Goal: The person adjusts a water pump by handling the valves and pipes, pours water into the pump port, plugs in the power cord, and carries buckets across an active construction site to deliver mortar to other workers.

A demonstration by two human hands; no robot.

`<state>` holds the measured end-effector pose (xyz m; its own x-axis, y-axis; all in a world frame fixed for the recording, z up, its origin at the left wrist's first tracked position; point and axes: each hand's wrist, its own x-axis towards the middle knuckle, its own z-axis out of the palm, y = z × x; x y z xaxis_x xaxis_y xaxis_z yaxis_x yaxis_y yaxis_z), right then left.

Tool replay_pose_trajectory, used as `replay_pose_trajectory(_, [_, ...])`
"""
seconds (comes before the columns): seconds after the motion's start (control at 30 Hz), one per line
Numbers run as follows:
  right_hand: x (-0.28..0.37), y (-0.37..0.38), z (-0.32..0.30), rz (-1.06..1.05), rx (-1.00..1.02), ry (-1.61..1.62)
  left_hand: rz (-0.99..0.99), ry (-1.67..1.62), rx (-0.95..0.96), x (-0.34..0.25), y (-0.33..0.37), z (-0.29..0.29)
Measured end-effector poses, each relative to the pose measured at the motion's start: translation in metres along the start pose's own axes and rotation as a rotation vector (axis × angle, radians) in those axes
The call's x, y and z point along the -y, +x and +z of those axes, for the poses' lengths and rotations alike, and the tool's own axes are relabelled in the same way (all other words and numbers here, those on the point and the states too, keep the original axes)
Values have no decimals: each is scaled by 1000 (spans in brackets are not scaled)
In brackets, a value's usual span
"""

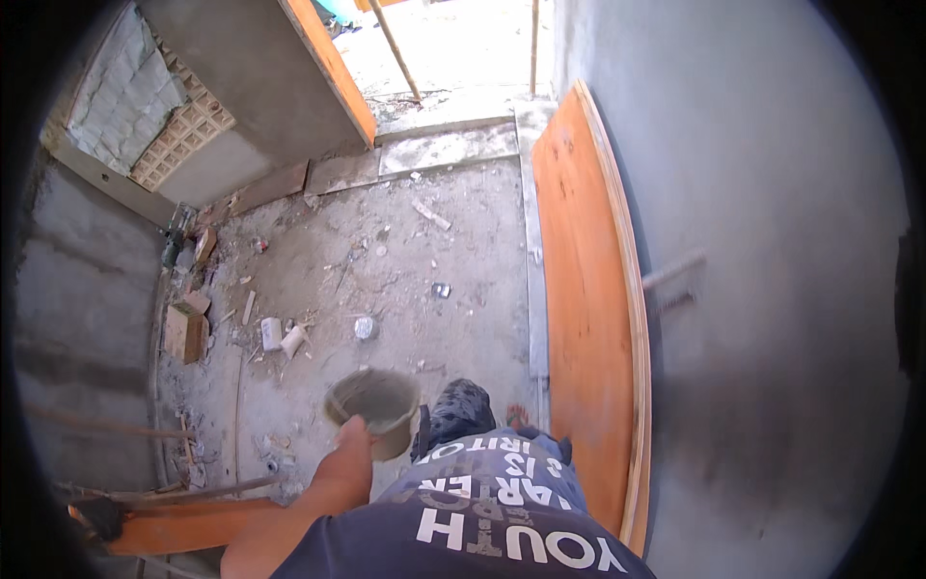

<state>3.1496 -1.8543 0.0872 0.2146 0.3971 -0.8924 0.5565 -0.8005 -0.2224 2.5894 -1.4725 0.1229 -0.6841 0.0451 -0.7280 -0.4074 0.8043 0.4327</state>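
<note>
My left hand (355, 434) is closed on the near left side of a grey-brown bucket (392, 445). Whether it grips the rim or a handle cannot be made out. Motion blurs the bucket slightly; its inside looks grey, and its contents are unclear. The bucket hangs or stands just left of my legs, where dark patterned cloth (459, 407) and a bare foot (518, 415) show below my dark printed shirt (405, 536). My right hand is out of sight.
Orange wooden boards (588, 289) lean along the right grey wall (781, 289). A small silvery tin (365, 328), white containers (272, 334), a cardboard box (183, 333) and debris litter the rough floor. A bright doorway opens ahead beyond a low sill (449, 150). Another orange board (193, 526) lies behind left.
</note>
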Motion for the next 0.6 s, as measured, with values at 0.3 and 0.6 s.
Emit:
replay_pose_trajectory(0.3, [286, 145, -191, -75, 5, -128, -194, -32, 55, -196, 127, 98])
replay_pose_trajectory(0.6, [555, 203, -403, -305, 13, -517, -128, -302, 409, -493, 111, 421])
